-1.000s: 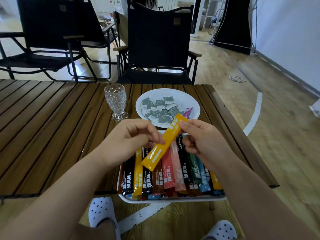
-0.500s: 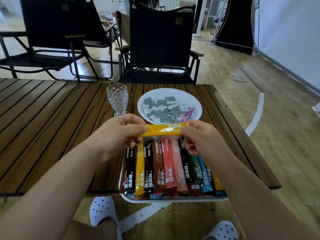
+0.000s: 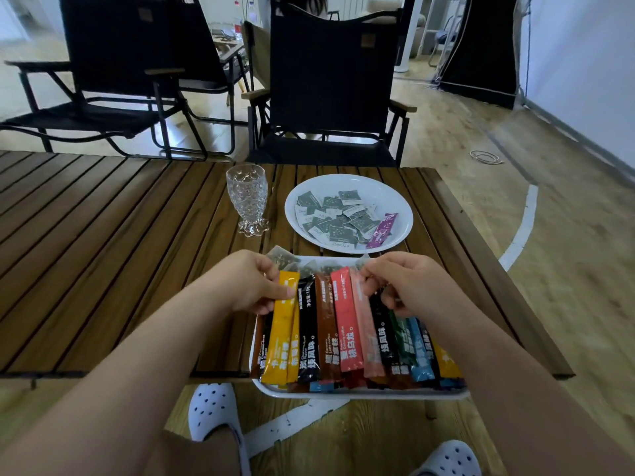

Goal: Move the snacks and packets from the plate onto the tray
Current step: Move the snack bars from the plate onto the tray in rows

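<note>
A white plate (image 3: 395, 197) at the table's far side holds several small green-and-white sachets (image 3: 336, 221) and one purple stick packet (image 3: 383, 231). Nearer me, a white tray (image 3: 360, 394) overhangs the table's front edge, filled with a row of coloured stick packets (image 3: 343, 324) and a few sachets (image 3: 281, 257) at its far end. My left hand (image 3: 247, 281) pinches the top of a yellow stick packet (image 3: 283, 324) lying at the row's left end. Over the right sticks' upper ends rests my right hand (image 3: 409, 286), fingers loosely curled, holding nothing.
A clear patterned glass (image 3: 248, 201) stands left of the plate. The slatted wooden table (image 3: 103, 235) ends just right of the plate and tray. Black folding chairs (image 3: 330, 80) stand behind the table. My feet in white clogs (image 3: 211, 410) are below the tray.
The yellow stick, held crosswise above the tray by both hands, now lies lengthwise at the row's left end. My right hand let go of it and dropped onto the right-hand sticks.
</note>
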{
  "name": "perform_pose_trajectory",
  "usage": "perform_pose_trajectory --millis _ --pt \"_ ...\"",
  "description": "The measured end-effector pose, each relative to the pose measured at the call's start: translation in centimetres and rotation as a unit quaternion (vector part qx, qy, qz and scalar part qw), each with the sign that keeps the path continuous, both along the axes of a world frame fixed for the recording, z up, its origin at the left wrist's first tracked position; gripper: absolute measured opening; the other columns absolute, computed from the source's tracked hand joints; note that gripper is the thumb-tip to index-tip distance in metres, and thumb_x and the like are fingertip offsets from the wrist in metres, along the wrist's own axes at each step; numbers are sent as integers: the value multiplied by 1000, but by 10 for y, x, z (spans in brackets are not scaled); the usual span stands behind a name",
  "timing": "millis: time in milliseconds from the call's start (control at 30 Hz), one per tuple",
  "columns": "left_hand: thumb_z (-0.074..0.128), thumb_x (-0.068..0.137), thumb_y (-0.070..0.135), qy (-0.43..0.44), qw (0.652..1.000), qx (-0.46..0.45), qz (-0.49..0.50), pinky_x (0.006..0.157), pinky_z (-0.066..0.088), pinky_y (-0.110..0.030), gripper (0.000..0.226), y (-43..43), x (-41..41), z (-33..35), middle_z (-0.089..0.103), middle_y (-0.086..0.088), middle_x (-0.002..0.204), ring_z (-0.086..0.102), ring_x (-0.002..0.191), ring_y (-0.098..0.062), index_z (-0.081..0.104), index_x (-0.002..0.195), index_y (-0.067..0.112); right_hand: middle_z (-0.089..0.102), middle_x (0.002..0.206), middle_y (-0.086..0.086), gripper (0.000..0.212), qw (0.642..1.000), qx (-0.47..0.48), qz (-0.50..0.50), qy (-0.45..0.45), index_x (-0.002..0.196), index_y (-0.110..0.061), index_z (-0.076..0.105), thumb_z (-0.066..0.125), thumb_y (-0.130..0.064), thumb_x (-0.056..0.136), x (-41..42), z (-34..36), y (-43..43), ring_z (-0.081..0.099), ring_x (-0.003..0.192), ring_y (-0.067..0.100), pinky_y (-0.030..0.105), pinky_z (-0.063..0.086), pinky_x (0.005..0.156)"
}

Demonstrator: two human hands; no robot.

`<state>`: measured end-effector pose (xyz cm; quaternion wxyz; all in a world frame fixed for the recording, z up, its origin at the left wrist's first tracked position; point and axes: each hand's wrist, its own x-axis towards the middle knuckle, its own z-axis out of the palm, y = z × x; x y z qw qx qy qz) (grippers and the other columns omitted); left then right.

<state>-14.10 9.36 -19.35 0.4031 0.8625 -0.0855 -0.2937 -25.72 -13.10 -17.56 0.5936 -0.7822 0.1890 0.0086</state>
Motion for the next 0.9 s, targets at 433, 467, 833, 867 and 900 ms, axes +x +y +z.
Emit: perform_pose_trajectory --millis 433,467,833,867,900 --pt "74 84 54 -217 964 152 18 55 47 -26 33 -5 -9 -14 63 8 86 63 75 -9 57 91 27 75 73 -1 18 995 -73 -71 -12 81 -19 73 61 -27 92 3 -7 -16 51 49 7 23 43 46" --pt "69 88 55 -241 959 150 16 55 44 -25 30 -4 -12 -14 62 10 86 60 75 -6 57 93 28 75 73 -1 18 992 -98 -76 -12 80 -19 73 60 -27 91 4 -8 -18 52 48 6 25 45 49" --pt "55 99 36 -273 954 81 -93 77 57 -35 25 -135 16 18 72 -2 94 66 85 -20 71 101 17 71 77 0 17 971 -199 -128 23 79 -20 67 55 -23 90 6 -9 -45 59 63 12 24 39 51" --pt "54 99 36 -275 950 109 -99 81 57 -37 28 -154 25 15 72 -5 96 66 88 -23 71 103 14 70 78 0 17 971 -202 -127 24 80 -19 67 55 -24 91 4 -9 -49 60 67 12 24 39 53" --pt "55 98 38 -275 945 144 -104 82 56 -39 31 -171 33 10 71 -7 97 66 90 -25 70 104 11 68 79 -1 16 970 -206 -127 28 83 -19 67 56 -24 93 3 -9 -53 60 70 10 24 39 54"
